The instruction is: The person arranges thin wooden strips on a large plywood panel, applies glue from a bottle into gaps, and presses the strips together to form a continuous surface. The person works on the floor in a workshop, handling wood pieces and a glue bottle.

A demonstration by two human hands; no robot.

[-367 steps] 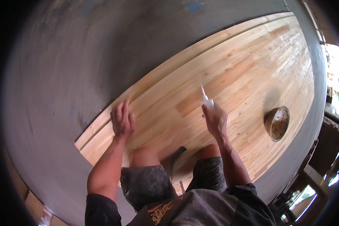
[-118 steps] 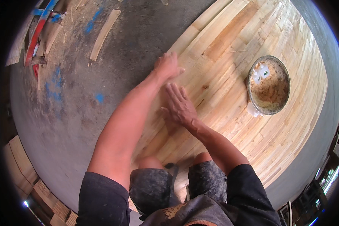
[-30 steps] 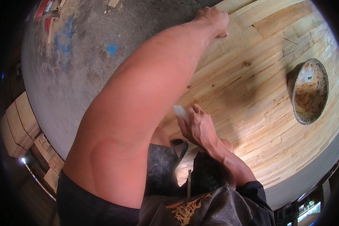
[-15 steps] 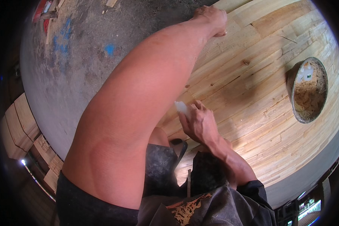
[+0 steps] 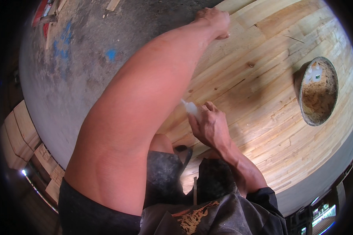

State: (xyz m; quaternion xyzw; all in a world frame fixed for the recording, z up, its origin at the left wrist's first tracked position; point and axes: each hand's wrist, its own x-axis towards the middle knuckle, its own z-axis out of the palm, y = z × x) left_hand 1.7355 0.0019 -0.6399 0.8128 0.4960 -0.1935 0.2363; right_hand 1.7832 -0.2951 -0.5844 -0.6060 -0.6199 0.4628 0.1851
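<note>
My left arm stretches across the view to the far edge of a wide surface of joined wooden strips [image 5: 270, 43]. At its end, my left hand [image 5: 213, 22] rests on that edge with curled fingers; whatever they may hold is hidden. Closer to me, my right hand [image 5: 211, 123] is closed around a small white squeeze bottle [image 5: 191, 107]. The bottle tilts, its thin nozzle pointing up and left beside my left forearm. Several dark knots and narrow cracks mark the wood around it.
A round bowl [image 5: 317, 103] of sawdust-like brown material, with small white bottles [image 5: 313, 73] inside, stands on the wood at right. Grey floor [image 5: 90, 58] with blue paint spots lies at left. Stacked boards [image 5: 21, 129] stand at the left rim. A thin sliver [image 5: 294, 38] lies farther off.
The bottle's nozzle now shows past my left forearm, and my right hand has shifted slightly. My left hand keeps its curled pose at the edge. The whole view has moved a little.
</note>
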